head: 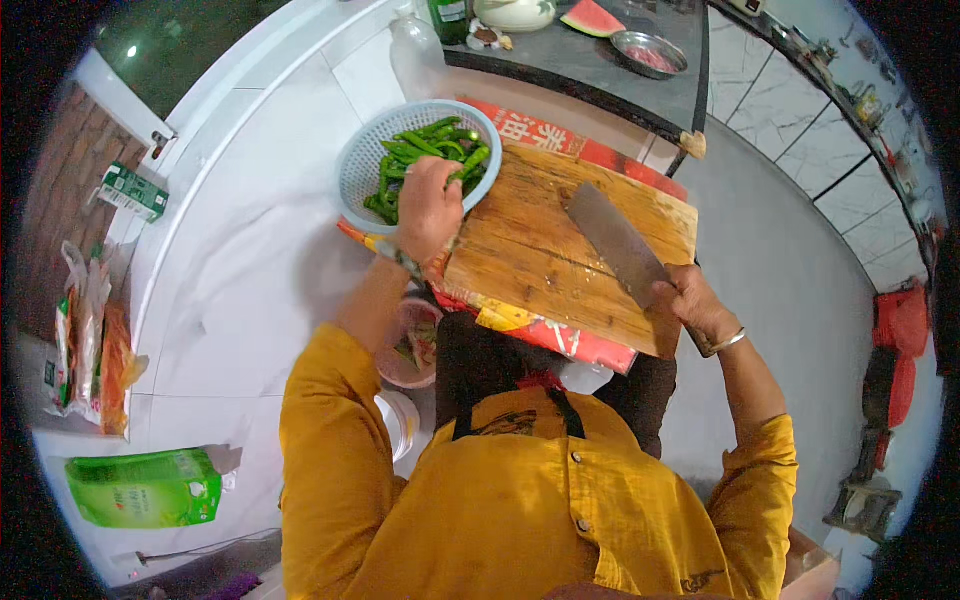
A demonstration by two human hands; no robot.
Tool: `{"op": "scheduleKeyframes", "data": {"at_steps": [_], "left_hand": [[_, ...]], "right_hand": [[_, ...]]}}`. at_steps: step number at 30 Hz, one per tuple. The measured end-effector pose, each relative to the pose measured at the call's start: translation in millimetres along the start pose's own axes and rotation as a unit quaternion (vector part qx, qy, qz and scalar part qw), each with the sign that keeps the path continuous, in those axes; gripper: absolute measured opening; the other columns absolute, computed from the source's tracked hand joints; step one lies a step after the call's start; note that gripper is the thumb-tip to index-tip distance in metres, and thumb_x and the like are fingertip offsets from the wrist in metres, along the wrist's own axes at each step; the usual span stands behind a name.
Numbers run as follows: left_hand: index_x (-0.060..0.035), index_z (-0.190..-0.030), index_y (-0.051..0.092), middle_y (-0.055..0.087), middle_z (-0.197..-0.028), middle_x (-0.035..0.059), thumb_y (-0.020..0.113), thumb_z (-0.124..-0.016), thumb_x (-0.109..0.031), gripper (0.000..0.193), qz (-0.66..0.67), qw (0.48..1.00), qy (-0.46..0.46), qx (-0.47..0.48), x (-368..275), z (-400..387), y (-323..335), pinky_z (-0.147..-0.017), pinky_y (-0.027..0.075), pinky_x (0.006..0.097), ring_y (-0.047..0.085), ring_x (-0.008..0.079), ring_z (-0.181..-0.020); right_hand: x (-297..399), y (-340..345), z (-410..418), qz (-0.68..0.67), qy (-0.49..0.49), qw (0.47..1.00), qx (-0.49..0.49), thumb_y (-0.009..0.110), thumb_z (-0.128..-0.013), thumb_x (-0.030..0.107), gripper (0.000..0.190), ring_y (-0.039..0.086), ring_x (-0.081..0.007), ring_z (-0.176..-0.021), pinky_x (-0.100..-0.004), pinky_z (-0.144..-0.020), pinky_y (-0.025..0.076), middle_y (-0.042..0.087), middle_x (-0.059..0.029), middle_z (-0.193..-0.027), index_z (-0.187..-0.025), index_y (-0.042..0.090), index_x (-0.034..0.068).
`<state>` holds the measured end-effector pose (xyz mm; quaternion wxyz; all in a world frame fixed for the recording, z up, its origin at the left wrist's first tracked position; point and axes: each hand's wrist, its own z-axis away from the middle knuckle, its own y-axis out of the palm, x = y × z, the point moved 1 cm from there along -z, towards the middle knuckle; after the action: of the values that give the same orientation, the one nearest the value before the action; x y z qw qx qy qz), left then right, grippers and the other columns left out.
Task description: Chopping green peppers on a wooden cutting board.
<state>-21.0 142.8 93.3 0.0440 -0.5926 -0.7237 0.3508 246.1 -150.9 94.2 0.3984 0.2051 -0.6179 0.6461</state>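
Note:
My left hand point(431, 206) reaches over the rim of a light blue plastic colander point(360, 176), its fingers at the green chili peppers point(409, 146) heaped inside. Whether it grips one is hidden from above. In my right hand point(694, 300) is the handle of a cleaver point(619, 244), whose broad blade lies over a wooden cutting board point(525, 225). Small pale bits are scattered on the board. Beneath the board is a red printed cardboard box point(577, 341).
A pink bowl point(386, 360) with scraps and a white bucket point(405, 424) stand by my left leg. On the dark counter point(540, 64) are a watermelon slice point(592, 16) and a metal bowl of meat point(649, 56). A green pouch point(146, 487) lies on the floor, left.

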Motion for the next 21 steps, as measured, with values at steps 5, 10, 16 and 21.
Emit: {"op": "scheduleKeyframes", "data": {"at_steps": [5, 10, 16, 21], "left_hand": [[-0.0042, -0.101, 0.066, 0.061, -0.097, 0.0198, 0.067, -0.07, -0.019, 0.034, -0.091, 0.965, -0.095, 0.226, 59.7, -13.0, 20.1, -0.085, 0.047, 0.0449, 0.057, 0.0373, -0.096], [-0.0084, -0.098, 0.068, 0.055, -0.104, 0.0214, 0.065, -0.072, -0.023, 0.03, -0.134, 0.954, -0.146, 0.227, 40.3, -26.8, 53.4, -0.087, 0.046, 0.0482, 0.055, 0.0407, -0.1], [-0.0049, -0.088, 0.068, 0.056, -0.101, 0.0227, 0.068, -0.07, -0.023, 0.025, -0.126, 0.955, -0.162, 0.215, 69.3, -37.3, 40.3, -0.087, 0.044, 0.0488, 0.053, 0.0397, -0.099], [0.001, -0.086, 0.064, 0.063, -0.079, 0.0073, 0.064, -0.082, -0.012, 0.014, 0.225, 0.923, -0.307, 0.054, 10.3, -73.5, -4.8, -0.07, 0.051, 0.0332, 0.06, 0.019, -0.077]], "right_hand": [[3.1, 4.2, -17.3, 0.027, -0.011, 0.999, -0.035, 0.06, -0.075, 0.003, 0.021, 0.059, -0.0186, -0.075, -0.0356, -0.073, 0.048, 0.067, -0.0105, -0.078, -0.094, 0.063, -0.004], [-16.5, 12.7, -18.2, 0.117, 0.004, 0.993, -0.028, 0.055, -0.076, 0.008, 0.017, 0.055, -0.0249, -0.066, -0.0365, -0.068, 0.047, 0.06, -0.0228, -0.073, -0.085, 0.058, -0.006], [-18.7, 32.6, -24.0, 0.15, -0.087, 0.978, -0.115, 0.054, -0.075, 0.008, 0.016, 0.056, -0.0286, -0.064, -0.0381, -0.065, 0.047, 0.06, -0.0224, -0.071, -0.082, 0.059, -0.006], [0.1, 18.2, -15.8, 0.089, 0.022, 0.994, -0.058, 0.059, -0.074, 0.015, 0.02, 0.059, -0.0437, -0.075, -0.0449, -0.067, 0.048, 0.059, -0.0294, -0.077, -0.081, 0.063, -0.004]]}}
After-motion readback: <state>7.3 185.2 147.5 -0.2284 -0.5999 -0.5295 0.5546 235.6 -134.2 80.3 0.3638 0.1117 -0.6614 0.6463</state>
